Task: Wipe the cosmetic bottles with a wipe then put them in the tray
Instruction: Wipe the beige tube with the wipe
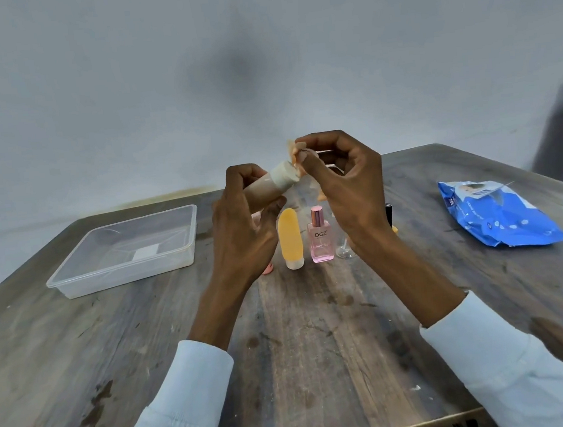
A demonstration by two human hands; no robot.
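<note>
One worn wooden table (319,330), grey wall (156,70)

Left hand (244,230) grips a beige tube (272,188) w/ white cap, tilted, above the table (114,350). Right hand (346,186) pinches a wipe (297,158) at the cap. Orange tube (289,238) & pink bottle (320,237) stand below; clear tray (187,253) at left, blue wipes pack (500,216) at right.

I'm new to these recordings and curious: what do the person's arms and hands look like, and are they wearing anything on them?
Both hands are bare: no gloves, rings or watch show on the left hand or the right hand. Each arm wears a long pale blue sleeve, like a shirt's, the left sleeve and the right sleeve both ending in a plain cuff partway up the forearm, leaving the wrists uncovered. The fabric looks smooth, with no visible pattern or markings.
</note>
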